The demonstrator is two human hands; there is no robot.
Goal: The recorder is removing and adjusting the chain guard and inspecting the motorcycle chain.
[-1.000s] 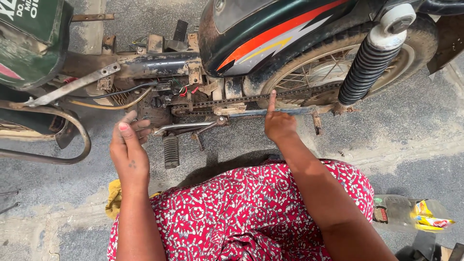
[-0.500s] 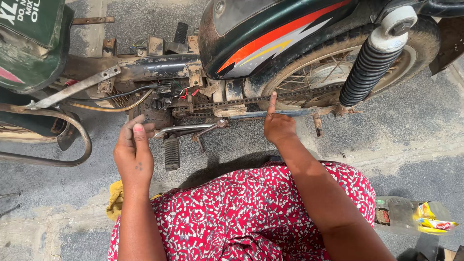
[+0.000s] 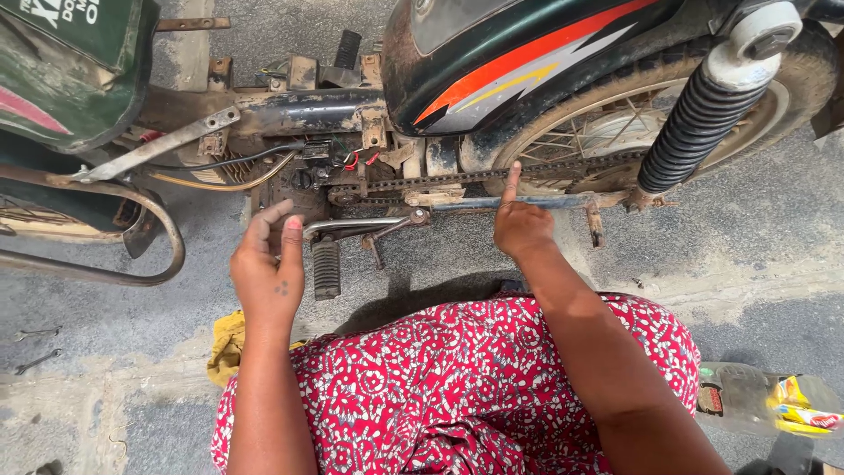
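Since a second ago our left hand (image 3: pixel 268 273) has crept up from the concrete floor (image 3: pixel 105 308) toward the machine, while our right hand (image 3: pixel 520 227) has stayed put on the chain. Starting at the left, two small metal spanners (image 3: pixel 35 347) lie on the floor well apart from us, below the bent rusty crash-bar tube (image 3: pixel 132 273) of the green-tanked motorcycle (image 3: pixel 70 70). Next comes a crumpled yellow rag (image 3: pixel 230 345) beside our red patterned garment (image 3: pixel 440 387). Our left hand holds nothing; its fingers are loosely spread, reaching toward the greasy engine casing (image 3: pixel 299 189) just left of the chrome kick lever (image 3: pixel 360 224) and the black ribbed rubber footpeg (image 3: pixel 326 267). Further right runs the rusty drive chain (image 3: pixel 440 179), stretched from the front sprocket back to the spoked rear wheel (image 3: pixel 607 132). Our right hand is mostly curled, empty, with only the index finger straight and its tip touching the chain's lower run from beneath. We judge that we are testing the chain's slack. A next move would call for a gentle lift with that fingertip while the left hand steadies near the casing, keeping fingers clear of the sprocket teeth. At far right stand the black coiled shock absorber (image 3: pixel 703 114) and a clear plastic bottle with a yellow label (image 3: pixel 774 405) lying on the floor.
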